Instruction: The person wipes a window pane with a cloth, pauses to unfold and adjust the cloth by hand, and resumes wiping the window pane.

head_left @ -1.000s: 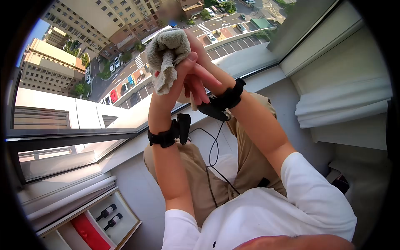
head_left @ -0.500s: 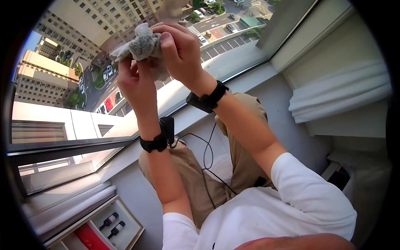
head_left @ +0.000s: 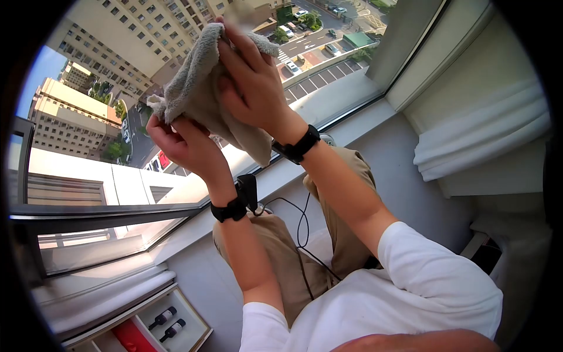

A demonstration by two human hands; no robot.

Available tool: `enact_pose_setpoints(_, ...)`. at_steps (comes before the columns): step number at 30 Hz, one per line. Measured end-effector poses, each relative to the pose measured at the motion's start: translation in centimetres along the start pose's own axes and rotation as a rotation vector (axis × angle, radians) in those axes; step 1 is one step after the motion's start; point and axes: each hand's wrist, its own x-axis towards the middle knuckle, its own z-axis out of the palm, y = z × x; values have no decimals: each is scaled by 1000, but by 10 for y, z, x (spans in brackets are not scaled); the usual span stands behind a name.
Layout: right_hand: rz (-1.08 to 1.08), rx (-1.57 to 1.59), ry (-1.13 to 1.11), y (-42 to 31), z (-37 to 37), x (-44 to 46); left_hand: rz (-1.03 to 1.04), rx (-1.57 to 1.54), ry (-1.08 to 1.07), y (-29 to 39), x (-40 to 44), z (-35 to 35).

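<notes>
A grey cloth (head_left: pixel 196 88) hangs partly spread between my two hands, in front of the window glass. My left hand (head_left: pixel 186 144) is closed on its lower left edge. Higher up and to the right, my right hand (head_left: pixel 253 88) grips the cloth near its top, the fingers bent over it. One corner of the cloth droops below my right hand. Each wrist wears a black strap with a small device on it. Part of the left fingers is hidden behind the cloth.
The window frame (head_left: pixel 117 212) and sill (head_left: pixel 358 126) run close in front of my knees. A black cable (head_left: pixel 302 234) lies over my lap. A white curtain (head_left: pixel 481 135) hangs at right. A drawer unit (head_left: pixel 187 302) with two dark bottles (head_left: pixel 162 317) stands at lower left.
The cloth was bunched up between my hands and is now opened out, hanging lower. My left hand has moved down and left, and my right hand has turned with fingers higher.
</notes>
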Motion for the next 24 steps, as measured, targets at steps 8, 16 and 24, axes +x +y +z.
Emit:
enact_pose_setpoints(8, -71, -227, -108, 27, -10, -12, 359, 436, 322, -14, 23, -24)
enact_pose_setpoints(16, 22, -119, -81, 38, -23, -13, 375, 342, 206, -28, 23, -27)
enact_pose_setpoints(24, -18, -212, -118, 49, -43, -4, 481, 435, 121, -25, 20, -29)
